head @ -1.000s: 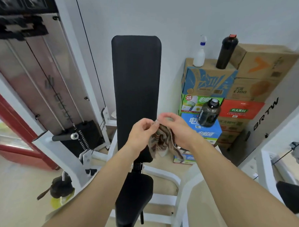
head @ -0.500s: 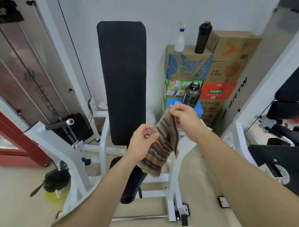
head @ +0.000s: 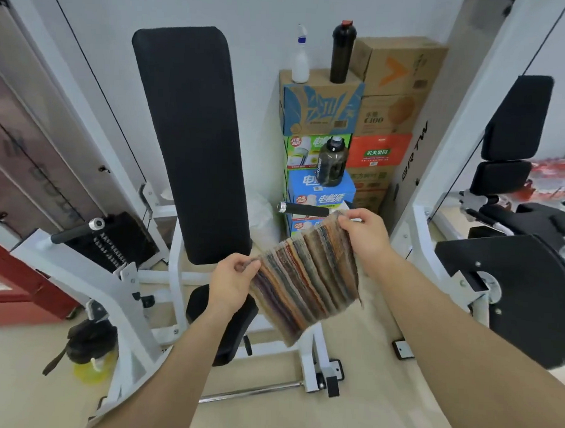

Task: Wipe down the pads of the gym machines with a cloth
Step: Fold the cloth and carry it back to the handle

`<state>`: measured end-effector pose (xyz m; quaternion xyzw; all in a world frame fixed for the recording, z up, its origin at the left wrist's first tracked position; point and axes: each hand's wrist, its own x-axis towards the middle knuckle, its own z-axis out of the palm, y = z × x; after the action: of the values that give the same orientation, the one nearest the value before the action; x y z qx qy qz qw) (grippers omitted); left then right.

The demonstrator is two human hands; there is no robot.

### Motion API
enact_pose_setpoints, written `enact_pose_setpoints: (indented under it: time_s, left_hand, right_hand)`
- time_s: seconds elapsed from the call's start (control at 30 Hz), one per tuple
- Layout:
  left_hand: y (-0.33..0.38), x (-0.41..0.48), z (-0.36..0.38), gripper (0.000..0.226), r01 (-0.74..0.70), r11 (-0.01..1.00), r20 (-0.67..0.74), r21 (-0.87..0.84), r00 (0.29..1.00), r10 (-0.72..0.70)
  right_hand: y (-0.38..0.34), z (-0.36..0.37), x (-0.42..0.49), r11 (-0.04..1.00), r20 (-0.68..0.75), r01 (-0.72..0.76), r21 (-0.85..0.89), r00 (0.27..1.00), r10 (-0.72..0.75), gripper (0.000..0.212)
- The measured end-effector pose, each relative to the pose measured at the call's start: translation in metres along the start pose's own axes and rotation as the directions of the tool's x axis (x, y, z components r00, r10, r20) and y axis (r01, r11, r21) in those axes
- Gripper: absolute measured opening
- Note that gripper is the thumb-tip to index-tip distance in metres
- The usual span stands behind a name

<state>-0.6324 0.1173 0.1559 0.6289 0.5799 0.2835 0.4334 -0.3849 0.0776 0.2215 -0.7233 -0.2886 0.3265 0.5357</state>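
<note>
The striped cloth (head: pixel 307 279) hangs spread in the air near the black back pad (head: pixel 190 138), its upper corners pinched in the fingers of the left hand (head: pixel 232 286) and right hand (head: pixel 364 236); light and limp, it probably wipes best bunched in one palm.

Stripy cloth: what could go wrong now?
Both hands only pinch the striped cloth at its corners, left hand low, right hand high, so it might slip to the floor. Its top edge is close to the black handle and could snag before reaching the back pad.
</note>
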Motion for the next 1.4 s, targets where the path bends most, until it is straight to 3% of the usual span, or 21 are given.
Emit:
enact_pose_setpoints:
  time_s: [0.1,0.17,0.27,0.43,0.63,0.73,0.8,0.87,0.93,1.03,1.1,1.13,1.17,1.23,1.33,1.4]
  left_hand:
    - [0.032,-0.005,0.032,0.019,0.061,0.998,-0.074,0.006,0.995,-0.06]
    - [0.061,-0.014,0.063,0.021,0.063,0.997,-0.049,-0.035,0.997,-0.064]
    - [0.107,-0.031,0.122,0.021,0.117,0.965,0.049,-0.233,0.993,-0.108]
    - [0.173,-0.057,0.2,0.01,0.347,0.749,0.281,-0.564,0.934,-0.221]
    - [0.21,-0.072,0.259,0.027,0.477,0.608,0.401,-0.634,0.876,-0.269]
    - [0.222,-0.071,0.278,0.039,0.543,0.567,0.489,-0.62,0.832,-0.261]
    - [0.227,-0.07,0.285,0.045,0.565,0.599,0.563,-0.568,0.797,-0.218]
    - [0.232,-0.067,0.289,0.044,0.534,0.7,0.629,-0.474,0.762,-0.156]
    - [0.233,-0.058,0.291,0.039,0.444,0.812,0.645,-0.378,0.756,-0.113]
    - [0.221,-0.038,0.301,0.03,0.279,0.93,0.466,-0.24,0.873,-0.141]
    - [0.21,-0.028,0.312,0.052,0.254,0.95,0.409,-0.183,0.898,-0.161]
    - [0.205,-0.024,0.32,0.061,0.285,0.943,0.468,-0.173,0.866,-0.176]
    - [0.202,-0.021,0.328,0.055,0.331,0.923,0.547,-0.196,0.818,-0.177]
    - [0.2,-0.015,0.343,0.017,0.365,0.881,0.642,-0.302,0.761,-0.095]
    - [0.195,0.0,0.36,0.011,0.381,0.73,0.611,-0.568,0.789,0.064]
    - [0.198,0.01,0.364,0.014,0.396,0.674,0.61,-0.623,0.786,0.102]
  right_hand:
    - [0.015,-0.035,0.008,0.999,0.011,-0.04,0.008,0.999,0.039,0.006]
    - [0.022,-0.061,0.011,0.997,0.069,-0.071,0.033,0.995,0.069,0.008]
    - [0.033,-0.102,0.01,0.991,0.214,-0.068,0.119,0.976,0.041,0.015]
    - [0.049,-0.173,0.016,0.989,0.333,0.109,0.099,0.933,-0.136,0.02]
    - [0.063,-0.239,0.028,0.973,0.362,0.224,0.058,0.904,-0.229,0.014]
    - [0.07,-0.263,0.038,0.967,0.374,0.255,-0.009,0.898,-0.233,0.021]
    - [0.071,-0.278,0.046,0.96,0.385,0.267,-0.079,0.897,-0.218,0.026]
    - [0.072,-0.291,0.059,0.953,0.409,0.279,-0.113,0.888,-0.212,0.023]
    - [0.071,-0.301,0.071,0.969,0.423,0.233,-0.08,0.888,-0.179,0.015]
    - [0.064,-0.309,0.089,0.997,0.406,0.047,0.059,0.911,-0.067,0.011]
    - [0.055,-0.312,0.101,0.979,0.418,-0.078,0.186,0.909,-0.007,0.011]
    - [0.05,-0.313,0.108,0.966,0.424,-0.117,0.231,0.906,0.008,0.013]
    - [0.045,-0.313,0.115,0.956,0.421,-0.141,0.258,0.907,0.02,0.015]
    - [0.036,-0.316,0.129,0.948,0.39,-0.163,0.272,0.92,0.046,0.016]
    - [0.03,-0.323,0.152,0.935,0.307,-0.216,0.28,0.943,0.126,0.018]
    - [0.034,-0.327,0.167,0.916,0.218,-0.267,0.3,0.954,0.207,0.024]
